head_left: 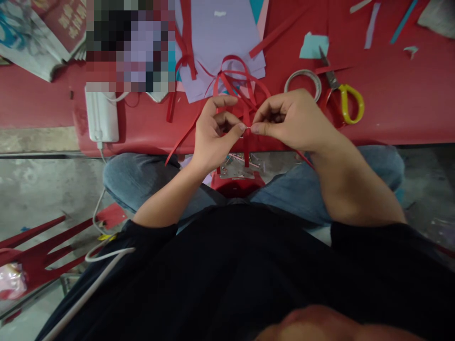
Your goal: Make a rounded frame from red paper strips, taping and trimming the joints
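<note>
My left hand and my right hand face each other just over the table's near edge. Each pinches thumb against index finger, and a short length of thin pale string shows between the fingertips. The string crosses a red paper strip that hangs down past the edge. Behind the hands lies a looped bunch of red paper strips, partly hidden by the fingers. How the string is fastened is too small to tell.
Lilac paper sheets lie beyond the strips. To the right are a tape roll, yellow-handled scissors and a light-blue paper scrap. A white power bank with a cable sits left on the red table.
</note>
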`<state>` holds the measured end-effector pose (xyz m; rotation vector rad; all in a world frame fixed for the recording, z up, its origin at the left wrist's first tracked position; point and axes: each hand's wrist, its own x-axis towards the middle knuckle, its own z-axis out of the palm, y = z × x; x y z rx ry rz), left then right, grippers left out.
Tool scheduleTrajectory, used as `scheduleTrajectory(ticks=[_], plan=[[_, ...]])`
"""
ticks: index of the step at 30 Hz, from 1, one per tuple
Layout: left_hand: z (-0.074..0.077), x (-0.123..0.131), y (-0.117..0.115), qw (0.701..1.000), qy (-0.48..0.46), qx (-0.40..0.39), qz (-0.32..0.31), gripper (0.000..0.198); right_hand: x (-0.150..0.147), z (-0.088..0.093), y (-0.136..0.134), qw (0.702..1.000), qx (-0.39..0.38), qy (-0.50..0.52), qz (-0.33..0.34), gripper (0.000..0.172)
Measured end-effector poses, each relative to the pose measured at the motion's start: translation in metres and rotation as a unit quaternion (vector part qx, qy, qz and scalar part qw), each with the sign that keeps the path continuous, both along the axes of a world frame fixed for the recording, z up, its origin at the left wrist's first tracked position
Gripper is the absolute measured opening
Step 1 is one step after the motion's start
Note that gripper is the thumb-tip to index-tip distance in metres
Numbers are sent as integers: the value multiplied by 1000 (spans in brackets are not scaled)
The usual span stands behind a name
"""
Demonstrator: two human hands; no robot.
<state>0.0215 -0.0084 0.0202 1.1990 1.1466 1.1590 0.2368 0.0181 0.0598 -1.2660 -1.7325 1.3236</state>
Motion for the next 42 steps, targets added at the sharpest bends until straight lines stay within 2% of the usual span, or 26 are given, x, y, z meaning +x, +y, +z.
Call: scheduleTrajectory(ticks=[7,11,25,32,38,42], plan=[[2,-1,-2,1000,2,25,8,39,5,0,1,1000,0,-7,2,25],[2,-1,-3,1000,14,9,10,40,1,0,-2,1000,22,-9,2,21],[5,-3,-8,996,59,65,-26,38,-7,-4,-3,1000,5,-29,-1,29],[-1,-4,-2,999,11,43,13,38,-3,-3,0,998,-25,-19,47,29],[0,-4,0,1000,-6,-6,4,43,-11,-7,-6,999,-21,-23,25,35],[-6,-6,4,998,-39,-48,16,42,-10,-3,-6,999,-19,-34,16,33]])
